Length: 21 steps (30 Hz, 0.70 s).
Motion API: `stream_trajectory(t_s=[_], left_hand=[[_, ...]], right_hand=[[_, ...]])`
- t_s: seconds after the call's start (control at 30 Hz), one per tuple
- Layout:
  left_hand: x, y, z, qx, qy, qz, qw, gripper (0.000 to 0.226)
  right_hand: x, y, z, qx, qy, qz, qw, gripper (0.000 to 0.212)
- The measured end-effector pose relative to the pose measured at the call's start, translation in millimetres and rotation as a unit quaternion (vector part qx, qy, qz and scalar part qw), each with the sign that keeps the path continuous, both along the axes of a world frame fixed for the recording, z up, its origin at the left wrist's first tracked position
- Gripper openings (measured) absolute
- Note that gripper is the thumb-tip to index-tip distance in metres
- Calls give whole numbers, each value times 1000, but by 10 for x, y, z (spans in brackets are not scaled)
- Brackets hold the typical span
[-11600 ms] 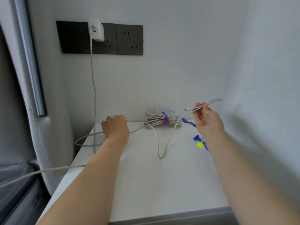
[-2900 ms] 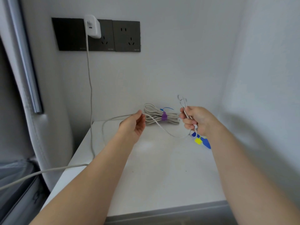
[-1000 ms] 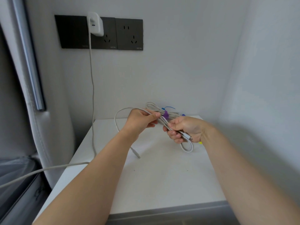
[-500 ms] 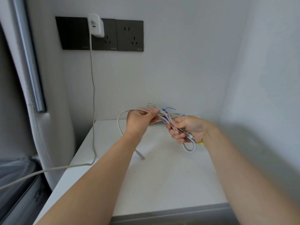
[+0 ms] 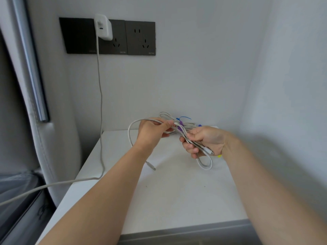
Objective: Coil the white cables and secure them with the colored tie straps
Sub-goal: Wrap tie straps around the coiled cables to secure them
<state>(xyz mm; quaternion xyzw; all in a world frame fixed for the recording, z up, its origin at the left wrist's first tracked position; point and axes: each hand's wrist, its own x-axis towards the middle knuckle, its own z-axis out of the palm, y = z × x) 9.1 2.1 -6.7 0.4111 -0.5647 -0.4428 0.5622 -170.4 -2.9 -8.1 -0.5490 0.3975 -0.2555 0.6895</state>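
No text can be read. The three dark socket plates [image 5: 141, 38], at 11 o'clock in the view, each carry one small pale marking [image 5: 151, 53] at the plate's 5 o'clock corner. All three markings are too small and blurred to make out as letters or a brand.

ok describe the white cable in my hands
The white cable is thin, smooth, plastic-looking, folded into a few long loose loops, not yet tied. The left hand pinches a strand, the right hand grips the bunched strands, a silver-tipped plug poking out by its palm. One loop hangs below that hand; the other plug dangles over the table.
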Motion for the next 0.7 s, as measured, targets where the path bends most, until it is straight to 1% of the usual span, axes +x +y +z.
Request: stream_trajectory(t_s=[0.27, 0.4, 0.5, 0.6, 0.7], left_hand=[[35, 1, 14, 53, -12, -60, 997, 15], [60, 3, 25, 78, -9, -73, 994, 8], [96, 13, 47, 117, -6, -123, 985, 6], [130, 17, 68, 151, -17, -160, 975, 10], [136, 11, 74, 170, -25, -169, 971, 15]], right_hand=[[-21, -27, -43, -17, 14, 7, 1000, 28], [-16, -25, -49, -25, 22, 27, 999, 28], [-31, -31, -48, -29, 27, 43, 998, 28], [-46, -31, -30, -29, 24, 55, 998, 25], [-40, -22, -18, -27, 27, 49, 998, 26]])
